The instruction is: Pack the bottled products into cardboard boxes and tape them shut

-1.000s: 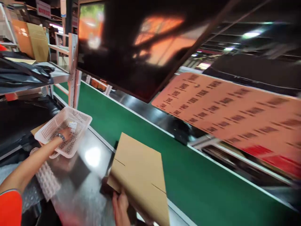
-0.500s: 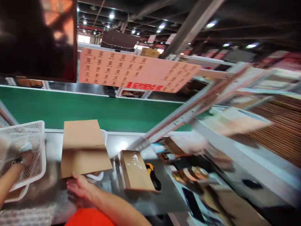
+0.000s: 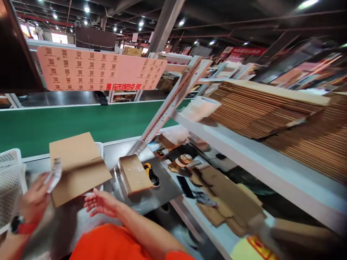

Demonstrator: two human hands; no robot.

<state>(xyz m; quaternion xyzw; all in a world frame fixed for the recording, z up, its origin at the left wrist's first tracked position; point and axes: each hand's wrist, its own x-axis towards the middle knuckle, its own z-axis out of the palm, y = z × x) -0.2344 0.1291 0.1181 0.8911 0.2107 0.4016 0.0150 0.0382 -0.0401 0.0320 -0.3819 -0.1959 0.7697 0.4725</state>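
Note:
My left hand [image 3: 37, 198], a dark watch on its wrist, is closed on a small whitish packet [image 3: 56, 174] with printing, blurred by motion. The packet overlaps the left side of an opened-out brown cardboard piece [image 3: 77, 151], which lies over a white basket whose rim shows behind it. My right hand [image 3: 99, 203] is just below the cardboard's front edge, palm turned up and fingers apart, holding nothing. Right of it, a brown box with clear tape or film [image 3: 135, 173] lies on the metal table. A yellow and black tape cutter or similar tool [image 3: 151, 175] touches its right side.
A white perforated basket [image 3: 21, 169] stands at the left. A slanted metal post [image 3: 165, 112] rises behind the table. On the right, a shelf carries stacked flat cardboard [image 3: 255, 108]. Below lie a phone [image 3: 185, 186], tape rolls [image 3: 181, 162] and loose cardboard [image 3: 227, 191].
My left hand has come out of the left basket with the packet. My right hand has come away from the cardboard's edge. The view has swung right.

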